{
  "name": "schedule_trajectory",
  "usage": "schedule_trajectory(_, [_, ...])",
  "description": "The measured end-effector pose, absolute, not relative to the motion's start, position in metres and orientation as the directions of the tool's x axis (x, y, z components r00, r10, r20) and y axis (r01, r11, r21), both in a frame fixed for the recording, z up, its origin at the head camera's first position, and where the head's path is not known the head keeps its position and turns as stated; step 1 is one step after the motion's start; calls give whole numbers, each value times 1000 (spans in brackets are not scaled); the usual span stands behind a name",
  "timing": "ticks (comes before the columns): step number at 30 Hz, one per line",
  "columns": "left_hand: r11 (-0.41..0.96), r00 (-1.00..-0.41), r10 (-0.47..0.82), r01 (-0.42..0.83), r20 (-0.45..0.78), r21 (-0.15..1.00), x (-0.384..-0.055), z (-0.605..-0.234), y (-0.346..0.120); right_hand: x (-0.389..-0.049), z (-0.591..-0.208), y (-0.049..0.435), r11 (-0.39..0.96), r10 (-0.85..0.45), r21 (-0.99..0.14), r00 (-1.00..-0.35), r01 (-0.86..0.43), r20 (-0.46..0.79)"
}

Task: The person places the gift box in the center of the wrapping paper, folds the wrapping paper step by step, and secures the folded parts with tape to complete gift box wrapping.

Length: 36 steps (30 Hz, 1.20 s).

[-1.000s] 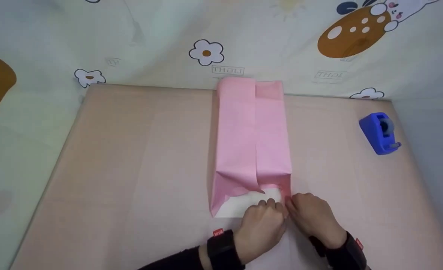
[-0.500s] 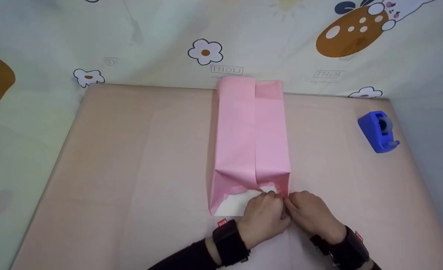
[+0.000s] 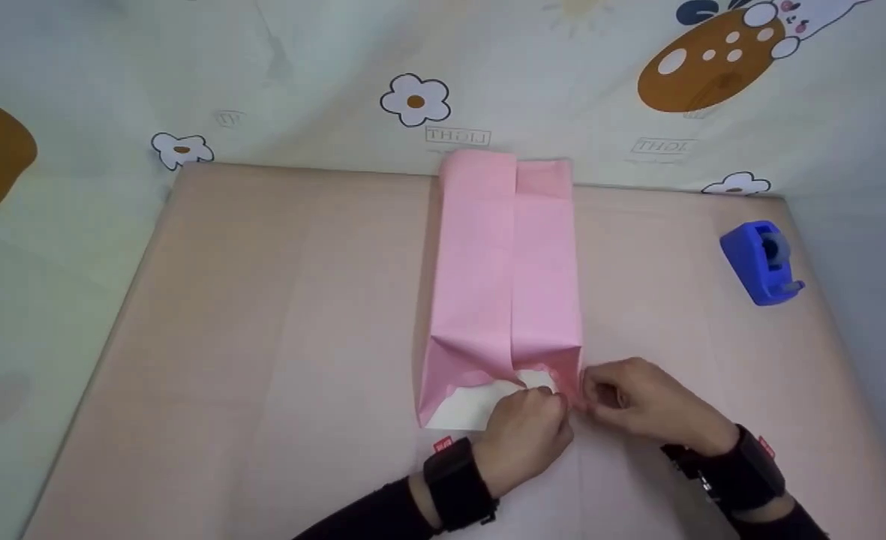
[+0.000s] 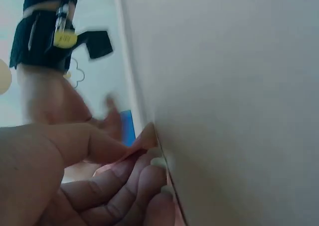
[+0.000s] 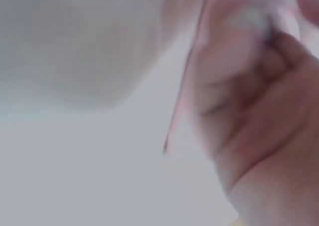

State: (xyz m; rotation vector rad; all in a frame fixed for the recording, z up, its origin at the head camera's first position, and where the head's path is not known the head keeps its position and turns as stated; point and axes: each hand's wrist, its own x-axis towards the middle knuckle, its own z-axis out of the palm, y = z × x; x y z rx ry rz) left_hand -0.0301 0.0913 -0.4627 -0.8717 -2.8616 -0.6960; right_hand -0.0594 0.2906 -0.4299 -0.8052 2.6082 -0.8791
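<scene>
A long white box point(image 3: 461, 409) lies wrapped in pink paper point(image 3: 476, 255), its near end bare between folded-in sides of the sheet. My left hand point(image 3: 527, 435) is at the near right corner, fingers curled, pinching the paper's edge between thumb and fingers against the box in the left wrist view. Just right of it, my right hand point(image 3: 641, 401) has its thumb and forefinger bent into a ring, fingertips right at the paper's side flap. The right wrist view is blurred and I cannot tell whether these fingers grip the paper.
A blue tape dispenser point(image 3: 758, 262) stands at the right rear of the pale pink table point(image 3: 322, 300). The box's far end reaches the back edge, where a patterned curtain point(image 3: 300, 90) hangs close behind.
My right hand has shifted right and slightly up, its fingers loosening from a closed fist into a ring. My left hand stays at the corner; the wrapped box keeps its place.
</scene>
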Motion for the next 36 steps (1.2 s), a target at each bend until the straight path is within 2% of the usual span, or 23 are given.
schedule_trajectory(2, [743, -840, 508, 539, 191, 396, -30, -463, 90, -66, -423, 295, 611, -603, -640, -798, -465, 4])
schedule_trajectory(5, [754, -850, 500, 522, 166, 398, -29, -463, 87, -76, -413, 297, 623, -625, -579, -780, -526, 36])
schedule_trajectory(9, [777, -857, 485, 514, 176, 362, -26, -463, 85, -87, -405, 294, 657, -685, -391, -727, -645, 48])
schedule_trajectory(14, [818, -843, 465, 526, 270, 234, -20, -464, 85, -96, -403, 286, 581, -762, -160, -602, -798, 240])
schedule_trajectory(17, [836, -837, 454, 519, 306, 177, -17, -465, 85, -99, -405, 281, 552, -768, -98, -551, -828, 327])
schedule_trajectory(22, [850, -843, 440, 502, 309, 159, -16, -465, 84, -105, -407, 277, 525, -764, -113, -526, -843, 375])
schedule_trajectory(28, [864, -848, 439, 489, 298, 119, -14, -464, 84, -111, -409, 277, 494, -782, -246, -549, -834, 294])
schedule_trajectory(32, [889, -864, 416, 452, 284, 73, -15, -465, 85, -110, -413, 279, 449, -803, -263, -515, -854, 301])
schedule_trajectory(36, [915, -883, 380, 403, 276, 27, -18, -466, 85, -107, -419, 281, 437, -791, -287, -516, -853, 330])
